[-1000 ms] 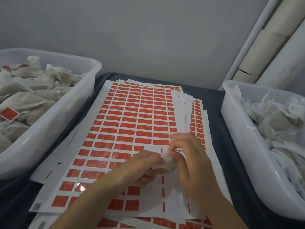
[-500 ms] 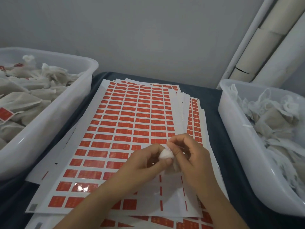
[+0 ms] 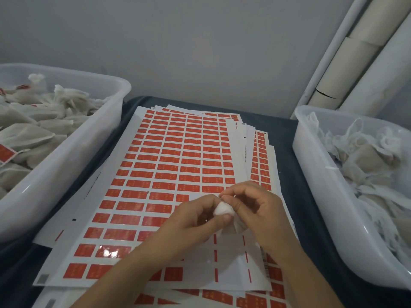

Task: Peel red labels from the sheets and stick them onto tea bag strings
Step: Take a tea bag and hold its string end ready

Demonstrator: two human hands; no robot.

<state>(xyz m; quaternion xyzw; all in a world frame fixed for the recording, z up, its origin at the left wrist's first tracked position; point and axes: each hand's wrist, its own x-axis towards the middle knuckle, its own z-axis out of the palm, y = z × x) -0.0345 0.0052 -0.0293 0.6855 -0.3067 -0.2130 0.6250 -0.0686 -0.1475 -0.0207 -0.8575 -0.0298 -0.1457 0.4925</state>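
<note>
There is only one camera, and it sits on the person's head. It looks forward and down at a dark table (image 3: 287,152) from close up, so the forearms come in from the bottom edge. It is a wide view (straight things bend a bit near the sides). A white tub (image 3: 73,152) is cut off at the left edge and another tub (image 3: 311,165) at the right edge. A grey wall (image 3: 178,45) fills the top half. No second view shares the scene.

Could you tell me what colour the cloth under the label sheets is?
Dark blue cloth, in the head view.
</note>
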